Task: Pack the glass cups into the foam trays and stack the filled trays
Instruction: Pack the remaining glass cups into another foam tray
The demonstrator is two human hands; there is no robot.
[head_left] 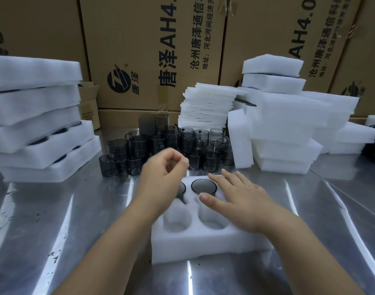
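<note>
- The foam tray (203, 248) is sitting nearest you on the metal table (54, 220). It is soft and light, so it is probably sliding unless pinned.
- The two near pockets in view are lying empty. The two far ones are each holding a glass cup (203, 186), the left cup half hidden by your wrist.
- Your right hand (235, 199) is lying flat on the tray's right side, fingers spread, pressing the foam down.
- Your left hand (161, 173) is hovering over the tray's far left, fingers loosely curled, nothing visible in it; it is blurred.
- The loose cups (156, 150) are sitting piled just behind the tray. They are thin smoked glass, likely fragile and slick, so be gripping the wall or handle rather than pinching the rim.
- The filled trays (33, 128) are sitting stacked far left, with foam sheets (205, 107) and foam blocks (288, 124) to the right and cardboard boxes (139, 50) behind.
</note>
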